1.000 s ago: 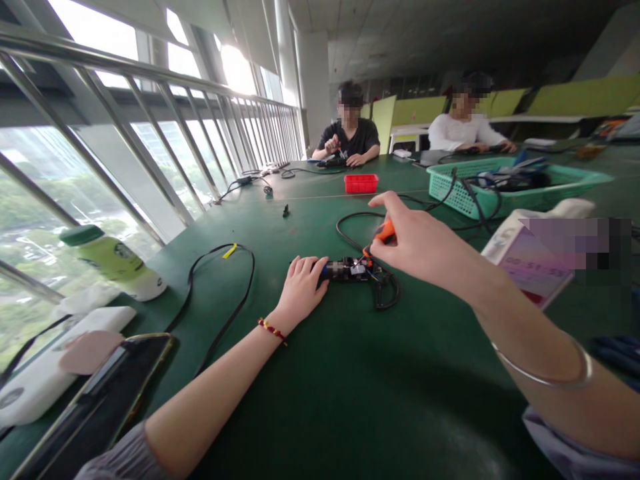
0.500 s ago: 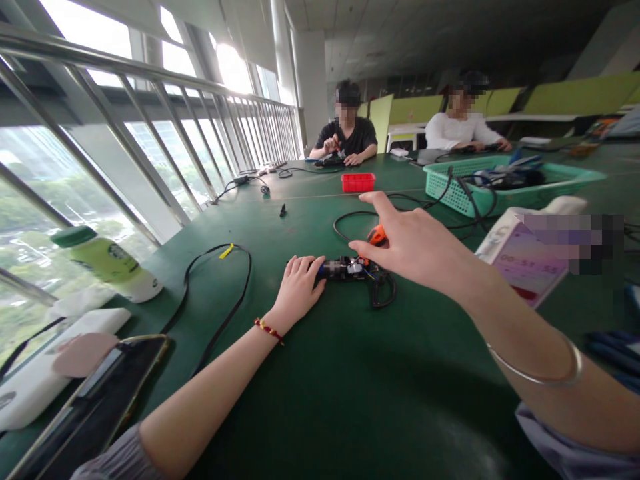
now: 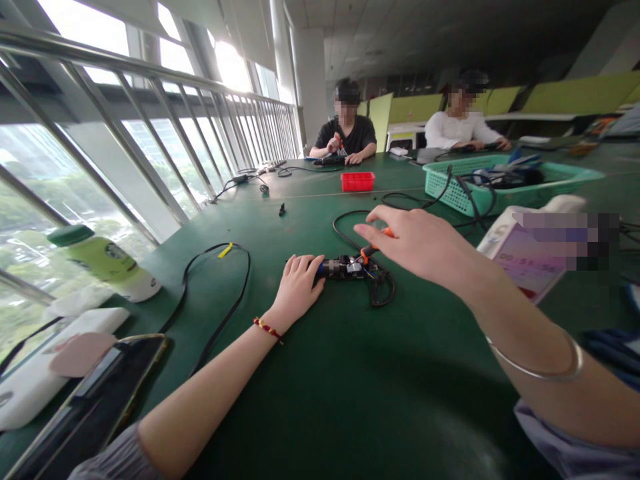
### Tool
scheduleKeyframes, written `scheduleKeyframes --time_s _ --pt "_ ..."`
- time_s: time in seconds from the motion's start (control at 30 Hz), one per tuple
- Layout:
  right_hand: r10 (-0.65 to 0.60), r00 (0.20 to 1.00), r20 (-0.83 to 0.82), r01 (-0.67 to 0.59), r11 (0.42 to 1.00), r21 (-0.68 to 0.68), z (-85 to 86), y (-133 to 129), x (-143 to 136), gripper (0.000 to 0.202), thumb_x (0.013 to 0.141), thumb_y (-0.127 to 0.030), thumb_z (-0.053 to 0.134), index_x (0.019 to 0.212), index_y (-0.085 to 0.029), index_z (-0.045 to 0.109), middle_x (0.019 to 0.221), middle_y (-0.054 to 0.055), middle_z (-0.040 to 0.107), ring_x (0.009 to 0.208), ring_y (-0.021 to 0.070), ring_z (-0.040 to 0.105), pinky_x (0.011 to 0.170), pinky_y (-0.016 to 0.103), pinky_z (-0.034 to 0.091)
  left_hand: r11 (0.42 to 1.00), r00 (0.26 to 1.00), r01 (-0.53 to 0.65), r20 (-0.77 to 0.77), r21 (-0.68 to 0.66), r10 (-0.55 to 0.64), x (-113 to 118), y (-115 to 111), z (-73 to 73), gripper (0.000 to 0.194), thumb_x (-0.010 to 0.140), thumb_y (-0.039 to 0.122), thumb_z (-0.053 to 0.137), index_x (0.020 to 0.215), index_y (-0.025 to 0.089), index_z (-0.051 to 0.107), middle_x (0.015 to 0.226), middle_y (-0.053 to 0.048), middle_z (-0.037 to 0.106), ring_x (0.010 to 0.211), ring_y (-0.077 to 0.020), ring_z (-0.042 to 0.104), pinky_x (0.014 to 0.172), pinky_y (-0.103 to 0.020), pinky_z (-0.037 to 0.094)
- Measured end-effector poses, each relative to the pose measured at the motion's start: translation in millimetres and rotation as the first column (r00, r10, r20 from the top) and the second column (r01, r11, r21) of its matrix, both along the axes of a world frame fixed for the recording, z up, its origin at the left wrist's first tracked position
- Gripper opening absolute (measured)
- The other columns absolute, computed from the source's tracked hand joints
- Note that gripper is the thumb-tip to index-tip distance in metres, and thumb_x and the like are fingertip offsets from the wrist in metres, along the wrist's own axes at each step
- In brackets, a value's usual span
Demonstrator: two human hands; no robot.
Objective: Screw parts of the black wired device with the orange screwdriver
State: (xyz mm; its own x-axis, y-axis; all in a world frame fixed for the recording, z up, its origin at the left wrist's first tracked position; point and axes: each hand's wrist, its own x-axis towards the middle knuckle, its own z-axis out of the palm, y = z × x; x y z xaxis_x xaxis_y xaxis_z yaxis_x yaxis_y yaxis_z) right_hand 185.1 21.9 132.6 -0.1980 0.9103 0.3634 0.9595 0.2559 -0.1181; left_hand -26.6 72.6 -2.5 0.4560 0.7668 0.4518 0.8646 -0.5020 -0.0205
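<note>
The left hand (image 3: 299, 288) is curled over one end of a black device (image 3: 332, 269), fingers across its top and thumb along the near side, holding it on the green surface (image 3: 350, 380). The right hand (image 3: 423, 245) is partly open above the other end, thumb and forefinger extended, against a tilted orange-and-black screwdriver (image 3: 369, 253); whether its hidden fingers close round the handle cannot be told.

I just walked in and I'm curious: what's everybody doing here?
This person's left hand holds a black device down on the green table. Their right hand is at an orange-handled tool, tilted over the device; the grip itself is partly hidden. Farther off sit two other people, one in black, one in white.
</note>
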Motion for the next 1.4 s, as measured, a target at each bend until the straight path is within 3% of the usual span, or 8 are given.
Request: scheduleKeyframes --time_s 0.2,0.43,0.5,0.63,0.83,1.03,1.23,1.4 --pt "0.068 0.995 -0.066 -0.062 0.994 0.094 -1.5 3.1 -1.0 0.051 0.072 -0.032 0.056 0.121 -0.022 0.047 0.079 0.002 0.067 0.064 0.0173 0.059 0.057 0.025 0.035 1.0 1.0 -0.007 -0.009 -0.01 0.007 0.4 -0.6 1.7 0.041 0.085 0.028 0.047 0.125 0.016 0.046 0.115 -0.008 0.054 0.109 -0.0236 0.047 0.107 -0.044 0.029" --pt "0.003 0.998 -0.068 0.0 0.999 0.045 -1.7 4.3 0.6 0.035 0.085 -0.048 0.039 0.086 -0.023 0.064 0.067 0.004 0.065 0.062 0.0189 0.058 0.049 0.026 0.029 1.0 1.0 0.002 0.012 -0.006 -0.002 1.0 -0.5 1.8 0.041 0.085 0.026 0.047 0.124 0.017 0.046 0.115 -0.009 0.053 0.109 -0.0236 0.047 0.107 -0.045 0.03" --pt "0.011 0.997 -0.078 -0.006 0.998 0.06 -2.5 6.1 1.0 0.029 0.084 -0.04 0.043 0.1 -0.025 0.061 0.07 0.003 0.066 0.063 0.0184 0.059 0.05 0.025 0.03 1.0 1.0 0.003 0.013 -0.013 -0.003 1.3 -1.0 2.7 0.041 0.085 0.026 0.047 0.124 0.017 0.046 0.115 -0.009 0.054 0.109 -0.0237 0.047 0.107 -0.046 0.03" --pt "0.072 0.99 -0.121 -0.063 0.995 0.084 -5.1 9.1 0.0 0.06 0.073 -0.037 0.057 0.129 -0.024 0.041 0.08 0.003 0.067 0.067 0.0188 0.06 0.052 0.024 0.033 1.0 1.0 -0.004 0.001 -0.015 0.004 1.1 -1.1 2.8 0.041 0.085 0.027 0.047 0.125 0.017 0.046 0.115 -0.009 0.054 0.109 -0.0237 0.047 0.107 -0.046 0.029" --pt "-0.006 0.994 -0.113 0.018 0.994 0.105 -5.4 9.4 -1.8 0.038 0.084 -0.05 0.039 0.102 -0.026 0.062 0.072 0.005 0.065 0.066 0.0204 0.059 0.052 0.026 0.032 1.0 1.0 0.0 0.003 -0.002 0.0 -0.1 -0.3 0.4 0.04 0.085 0.027 0.046 0.125 0.017 0.046 0.115 -0.009 0.053 0.11 -0.023 0.047 0.108 -0.044 0.028" --pt "0.037 0.984 -0.177 -0.017 0.993 0.115 -6.1 8.9 -5.0 0.061 0.071 -0.039 0.058 0.129 -0.024 0.042 0.085 0.004 0.067 0.065 0.0173 0.058 0.053 0.024 0.035 1.0 1.0 0.0 0.013 -0.006 0.0 0.1 0.0 0.2 0.041 0.085 0.027 0.047 0.125 0.018 0.046 0.114 -0.008 0.054 0.109 -0.0233 0.047 0.107 -0.045 0.029" --pt "0.004 0.985 -0.172 0.009 0.997 0.073 -9.8 11.3 -7.2 0.037 0.079 -0.054 0.046 0.093 -0.027 0.066 0.072 0.004 0.066 0.066 0.0201 0.059 0.053 0.026 0.034 1.0 1.0 0.008 0.026 -0.011 -0.008 0.2 -0.8 0.5 0.041 0.085 0.026 0.047 0.125 0.018 0.045 0.115 -0.009 0.054 0.11 -0.0232 0.047 0.108 -0.046 0.029" --pt "0.064 0.974 -0.219 -0.034 0.99 0.134 -11.9 13.3 -10.0 0.055 0.07 -0.038 0.057 0.122 -0.026 0.047 0.076 0.001 0.065 0.061 0.0169 0.057 0.052 0.024 0.034 1.0 1.0 0.002 0.023 -0.011 -0.002 0.4 -1.2 0.9 0.042 0.084 0.026 0.048 0.125 0.017 0.046 0.114 -0.009 0.054 0.11 -0.0241 0.047 0.107 -0.046 0.03"
